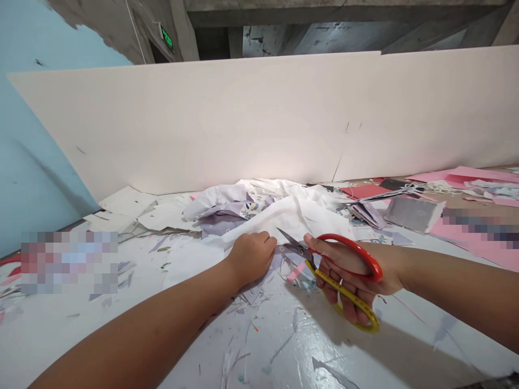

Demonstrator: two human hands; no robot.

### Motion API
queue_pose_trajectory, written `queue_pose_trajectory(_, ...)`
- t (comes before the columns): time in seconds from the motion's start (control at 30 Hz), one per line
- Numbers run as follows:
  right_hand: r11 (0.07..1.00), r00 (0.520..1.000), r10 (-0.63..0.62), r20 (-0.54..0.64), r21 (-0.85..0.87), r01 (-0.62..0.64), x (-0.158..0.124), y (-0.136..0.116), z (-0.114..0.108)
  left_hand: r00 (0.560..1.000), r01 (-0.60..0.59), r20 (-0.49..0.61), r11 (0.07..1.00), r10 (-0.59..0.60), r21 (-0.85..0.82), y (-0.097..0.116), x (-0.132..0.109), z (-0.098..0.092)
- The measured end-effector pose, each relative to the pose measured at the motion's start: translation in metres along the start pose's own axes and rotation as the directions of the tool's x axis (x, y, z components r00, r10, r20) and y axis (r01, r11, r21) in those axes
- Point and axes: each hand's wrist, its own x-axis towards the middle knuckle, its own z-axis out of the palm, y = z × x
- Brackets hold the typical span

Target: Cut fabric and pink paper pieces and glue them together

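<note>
Nothing can be read clearly in this view. A small, glowing green rectangular sign (166,38) is hanging above a dark doorway (158,52) in a grey concrete wall (117,29), its markings too small and blurred to make out. A pair of steel scissors (310,255) is showing rows of small black ruler-like marks along its yellow plastic handle (346,293), but no numerals are legible. Two pixelated rectangular patches (69,262) are obscuring whatever lies beneath them.

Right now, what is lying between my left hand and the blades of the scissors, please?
In the head view, a narrow stretch of white cloth lies between the left hand and the scissors' blades, which the right hand holds.
</note>
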Motion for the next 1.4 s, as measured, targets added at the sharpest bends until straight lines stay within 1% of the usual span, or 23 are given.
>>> queue_pose_trajectory(0.17, 0.997, 0.997, 0.072, 0.034, 0.026, -0.073, 0.006, -0.005, 0.003, 0.999, -0.016, -0.036, 0.999, 0.018, 0.043, 0.001, -0.002, 0.001)
queue_pose_trajectory(0.4, 0.999, 0.997, 0.035, 0.066, 0.038, -0.038, 0.007, -0.005, 0.005, 0.999, -0.049, -0.001, 0.997, 0.049, 0.058, 0.004, -0.003, -0.001)
queue_pose_trajectory(0.53, 0.998, 0.997, 0.049, 0.058, 0.04, -0.052, 0.009, -0.004, 0.005, 0.998, -0.064, 0.016, 0.997, 0.063, 0.048, 0.007, -0.003, -0.001)
queue_pose_trajectory(0.67, 0.999, 0.998, 0.035, 0.048, 0.029, -0.037, 0.009, -0.004, 0.007, 0.998, -0.064, 0.028, 0.997, 0.063, 0.037, 0.009, -0.004, -0.004)
queue_pose_trajectory(0.73, 0.999, 0.999, 0.035, 0.036, 0.033, -0.036, 0.009, -0.004, 0.008, 0.999, -0.05, 0.024, 0.998, 0.049, 0.031, 0.01, -0.005, -0.005)
queue_pose_trajectory(0.83, 0.998, 0.999, 0.049, 0.022, 0.046, -0.05, 0.009, -0.004, 0.01, 1.0, 0.007, 0.008, 1.0, -0.007, 0.008, 0.011, -0.004, -0.005)
queue_pose_trajectory(0.93, 0.997, 0.999, 0.041, 0.006, 0.059, -0.041, 0.01, -0.003, 0.011, 0.999, 0.043, 0.026, 0.999, -0.043, -0.019, 0.01, -0.003, -0.001)
queue_pose_trajectory(1.03, 0.997, 1.0, 0.026, 0.008, 0.077, -0.026, 0.01, -0.001, 0.011, 0.998, 0.019, 0.055, 1.0, -0.017, -0.024, 0.009, -0.003, 0.003)
queue_pose_trajectory(1.1, 0.996, 1.0, 0.018, 0.011, 0.085, -0.019, 0.011, 0.0, 0.012, 0.999, -0.011, 0.051, 1.0, 0.012, -0.013, 0.008, -0.004, 0.004)
queue_pose_trajectory(1.27, 0.997, 0.998, -0.028, -0.052, 0.073, 0.032, 0.009, 0.002, 0.015, 0.997, -0.074, 0.034, 0.997, 0.074, 0.014, 0.01, -0.005, 0.004)
queue_pose_trajectory(1.4, 0.997, 0.996, -0.03, -0.08, 0.07, 0.036, 0.008, 0.002, 0.018, 0.996, -0.085, 0.041, 0.996, 0.083, 0.035, 0.011, -0.005, 0.002)
